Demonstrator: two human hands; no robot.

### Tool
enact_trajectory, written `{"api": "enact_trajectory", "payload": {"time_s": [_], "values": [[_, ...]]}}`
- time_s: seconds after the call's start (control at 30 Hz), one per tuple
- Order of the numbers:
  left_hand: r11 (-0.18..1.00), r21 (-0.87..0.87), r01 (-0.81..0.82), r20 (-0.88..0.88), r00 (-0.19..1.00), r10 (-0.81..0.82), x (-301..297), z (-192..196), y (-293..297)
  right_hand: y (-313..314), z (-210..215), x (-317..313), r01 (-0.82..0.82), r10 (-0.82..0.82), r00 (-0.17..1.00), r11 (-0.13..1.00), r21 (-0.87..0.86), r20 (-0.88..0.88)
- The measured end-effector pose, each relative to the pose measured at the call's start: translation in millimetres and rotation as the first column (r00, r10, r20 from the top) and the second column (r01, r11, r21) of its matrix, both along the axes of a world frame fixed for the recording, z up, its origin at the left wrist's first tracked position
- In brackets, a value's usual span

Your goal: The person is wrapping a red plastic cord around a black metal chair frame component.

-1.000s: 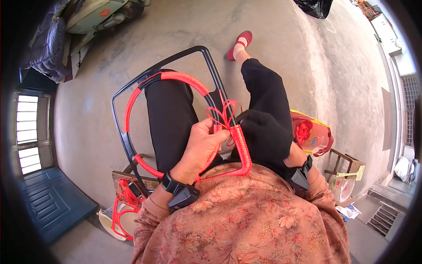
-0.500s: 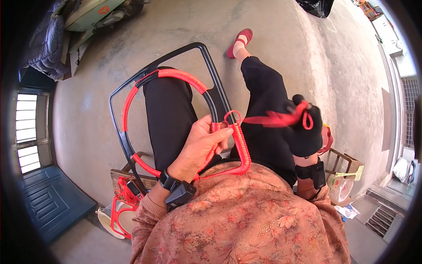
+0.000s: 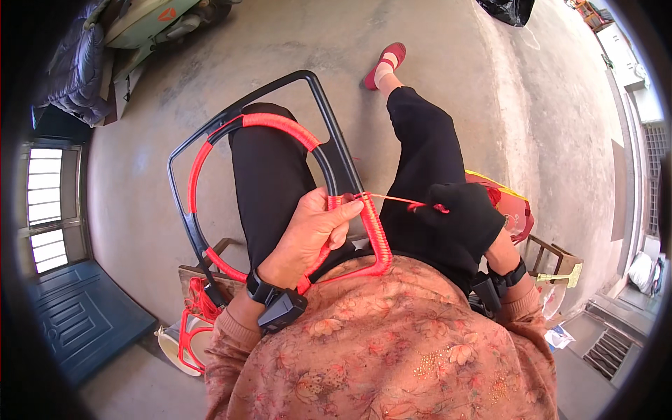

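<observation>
A black frame with a ring inside it rests across my lap, over my left thigh. Red cord wrapping covers parts of the ring and the near right side of the frame. My bare left hand pinches the frame beside the wrapped section, thumb on the cord. From there a thin red cord runs taut to my right hand, which wears a black glove and is closed on the cord. A small red bunch shows at the glove's fingers; the fingertips themselves are hard to make out.
At lower left, a wooden bench holds a heap of red cord, near a red frame and a pale basin. To the right stand a red bag and a wooden stool. A scooter is at far left.
My right hand has swung nearer and lower, and the loose red cord is now pulled into a taut line. The small loop by my left thumb has closed up.
</observation>
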State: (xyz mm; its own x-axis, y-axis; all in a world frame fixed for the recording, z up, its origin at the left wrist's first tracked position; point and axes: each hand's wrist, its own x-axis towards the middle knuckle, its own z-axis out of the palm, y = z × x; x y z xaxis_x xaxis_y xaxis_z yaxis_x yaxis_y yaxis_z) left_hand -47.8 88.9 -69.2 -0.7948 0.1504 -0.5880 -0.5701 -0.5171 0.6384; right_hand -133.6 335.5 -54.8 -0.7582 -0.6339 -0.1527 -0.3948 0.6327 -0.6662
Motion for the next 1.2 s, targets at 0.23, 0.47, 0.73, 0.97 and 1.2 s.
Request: {"api": "enact_trajectory", "payload": {"time_s": [0.23, 0.47, 0.73, 0.97, 1.2], "values": [[0.999, -0.051, 0.018, -0.060, 0.998, -0.021, -2.6, -7.7, 4.2, -22.0, 42.0, 18.1, -0.045, 0.106, 0.989, 0.882, -0.469, 0.105], [1.000, -0.013, -0.001, -0.039, 0.999, 0.001, -0.7, -25.7, -1.3, 28.9, -0.2, -20.5, 0.549, -0.436, 0.813, 0.794, -0.260, 0.386], [0.985, -0.165, -0.050, -0.121, 0.992, 0.030, -0.4, -24.8, 8.1, -12.3, -30.8, 1.2, -0.366, 0.407, 0.893, 0.906, -0.213, 0.194], [0.950, -0.308, 0.054, -0.037, 0.997, -0.069, 1.1, -24.7, 6.3, -63.7, -42.4, 1.4, 0.176, 0.064, 0.822, 0.916, -0.360, 0.565], [0.985, 0.141, -0.097, 0.007, 0.995, 0.097, -2.5, -23.7, -3.9, -62.4, -45.6, -2.5, 0.409, -0.083, 0.822, 0.775, -0.481, 0.564]]}}
